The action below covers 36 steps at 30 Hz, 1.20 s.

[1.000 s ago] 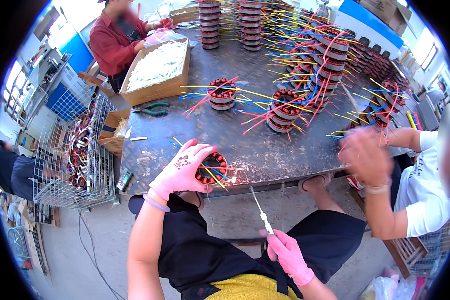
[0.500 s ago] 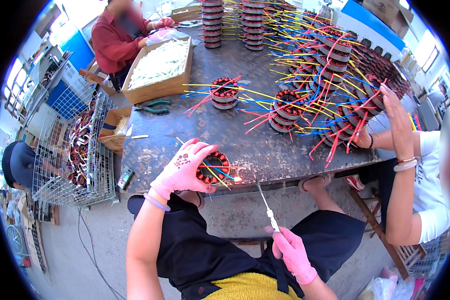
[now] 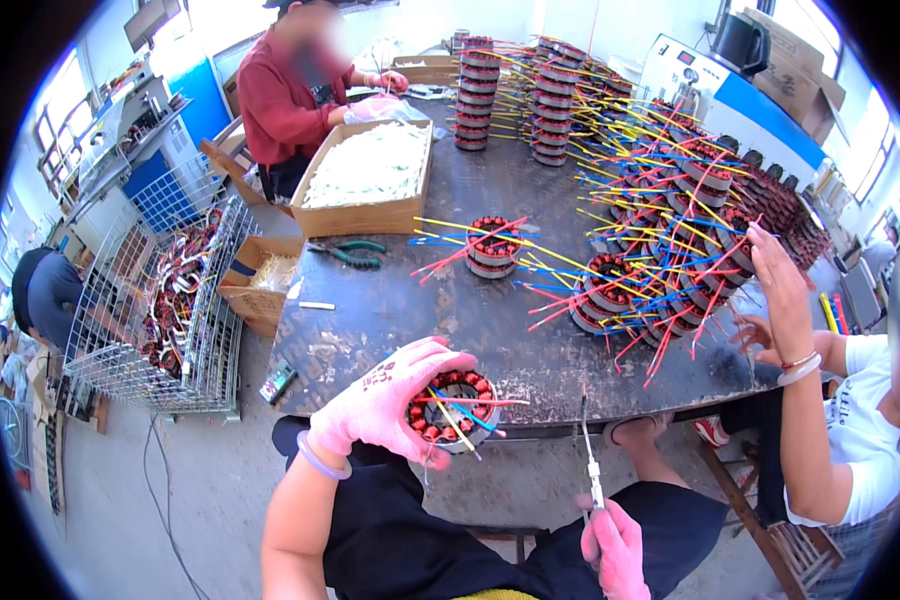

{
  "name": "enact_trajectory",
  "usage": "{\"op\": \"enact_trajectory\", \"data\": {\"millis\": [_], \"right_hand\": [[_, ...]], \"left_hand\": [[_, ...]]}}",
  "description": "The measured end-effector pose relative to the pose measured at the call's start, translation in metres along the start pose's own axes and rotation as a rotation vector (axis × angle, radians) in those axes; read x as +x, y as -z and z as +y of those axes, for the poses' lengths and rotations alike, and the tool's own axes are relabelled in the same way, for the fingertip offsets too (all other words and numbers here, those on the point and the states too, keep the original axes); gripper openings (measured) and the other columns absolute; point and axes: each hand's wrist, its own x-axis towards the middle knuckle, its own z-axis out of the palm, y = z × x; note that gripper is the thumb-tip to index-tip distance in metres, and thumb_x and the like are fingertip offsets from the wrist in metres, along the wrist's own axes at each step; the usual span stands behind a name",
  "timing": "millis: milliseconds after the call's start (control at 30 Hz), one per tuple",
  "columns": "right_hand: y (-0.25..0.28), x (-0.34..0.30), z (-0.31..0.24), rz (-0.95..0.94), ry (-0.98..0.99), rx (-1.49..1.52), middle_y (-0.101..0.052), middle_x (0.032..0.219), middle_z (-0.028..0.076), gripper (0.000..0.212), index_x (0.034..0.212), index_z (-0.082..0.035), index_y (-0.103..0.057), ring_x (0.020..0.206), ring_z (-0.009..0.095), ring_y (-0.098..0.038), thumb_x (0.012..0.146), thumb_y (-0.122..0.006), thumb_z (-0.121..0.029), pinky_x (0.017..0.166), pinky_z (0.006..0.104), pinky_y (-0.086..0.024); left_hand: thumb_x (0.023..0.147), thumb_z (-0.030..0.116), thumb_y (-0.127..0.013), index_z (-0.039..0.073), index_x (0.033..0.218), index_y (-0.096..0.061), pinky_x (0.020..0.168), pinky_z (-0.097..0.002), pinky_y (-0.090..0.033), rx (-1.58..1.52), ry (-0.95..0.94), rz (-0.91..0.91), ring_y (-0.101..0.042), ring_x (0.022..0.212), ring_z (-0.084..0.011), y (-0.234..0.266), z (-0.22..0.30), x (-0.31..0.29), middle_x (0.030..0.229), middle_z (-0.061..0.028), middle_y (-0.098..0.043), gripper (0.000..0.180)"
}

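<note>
Two gloved hands: left hand cupped round stator, right hand prob. fisted on needle tool.

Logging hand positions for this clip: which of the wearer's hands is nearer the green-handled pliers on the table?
Left. The left hand grips a motor stator at the table's near edge, below the pliers. The right hand holds a thin tool lower still, off the table.

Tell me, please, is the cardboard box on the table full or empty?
Full: the open cardboard box holds pale white strips heaped nearly to its rim.
</note>
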Motion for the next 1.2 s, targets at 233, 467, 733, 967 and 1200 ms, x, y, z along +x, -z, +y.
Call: {"op": "enact_trajectory", "data": {"millis": [233, 467, 733, 967, 1200], "right_hand": [[-0.005, 0.0, -0.008, 0.008, 0.016, -0.035, -0.05, 0.061, -0.005, 0.041, 0.127, 0.006, -0.057, 0.053, 0.002, -0.038, 0.105, -0.051, -0.028, 0.05, 0.0196, -0.026], [-0.001, -0.001, -0.004, -0.041, -0.018, 0.048, -0.051, 0.066, -0.004, 0.036, 0.13, 0.005, -0.057, 0.058, 0.004, -0.042, 0.105, -0.051, -0.021, 0.055, 0.02, -0.031], [0.007, 0.013, 0.029, -0.137, -0.109, 0.046, -0.05, 0.068, -0.005, 0.033, 0.126, 0.003, -0.06, 0.06, 0.004, -0.043, 0.105, -0.051, -0.022, 0.056, 0.021, -0.033], [0.002, 0.016, 0.041, -0.146, -0.125, 0.081, -0.049, 0.066, -0.005, 0.032, 0.125, 0.001, -0.061, 0.058, 0.004, -0.043, 0.105, -0.051, -0.022, 0.056, 0.0222, -0.035], [-0.003, 0.023, 0.037, -0.158, -0.121, -0.1, -0.052, 0.065, -0.002, 0.032, 0.123, -0.002, -0.063, 0.058, 0.006, -0.049, 0.103, -0.05, -0.022, 0.056, 0.0251, -0.041]], "left_hand": [[0.044, 0.035, -0.091, 0.003, 0.135, -0.053, 0.111, -0.0446, -0.036, -0.036, 0.029, -0.027, -0.048, 0.127, -0.0357, -0.003, -0.005, 0.002, 0.128, -0.0138, -0.058, 0.104], [0.048, 0.046, -0.091, 0.003, 0.134, -0.053, 0.111, -0.0474, -0.036, 0.097, 0.019, -0.039, -0.049, 0.125, -0.0395, -0.01, -0.009, 0.015, 0.128, -0.0154, -0.058, 0.104], [0.053, 0.045, -0.089, 0.006, 0.137, -0.052, 0.12, -0.0505, -0.026, 0.308, 0.032, -0.077, -0.048, 0.129, -0.0382, -0.039, -0.033, 0.03, 0.127, -0.0149, -0.058, 0.1], [0.053, 0.044, -0.09, 0.006, 0.137, -0.052, 0.12, -0.0509, -0.027, 0.414, 0.093, -0.044, -0.046, 0.131, -0.0391, -0.051, -0.034, 0.031, 0.133, -0.0143, -0.055, 0.099], [0.054, 0.043, -0.09, 0.004, 0.138, -0.049, 0.119, -0.051, -0.027, 0.415, 0.059, -0.043, -0.043, 0.134, -0.0424, -0.054, -0.038, 0.032, 0.135, -0.0154, -0.054, 0.101]]}}
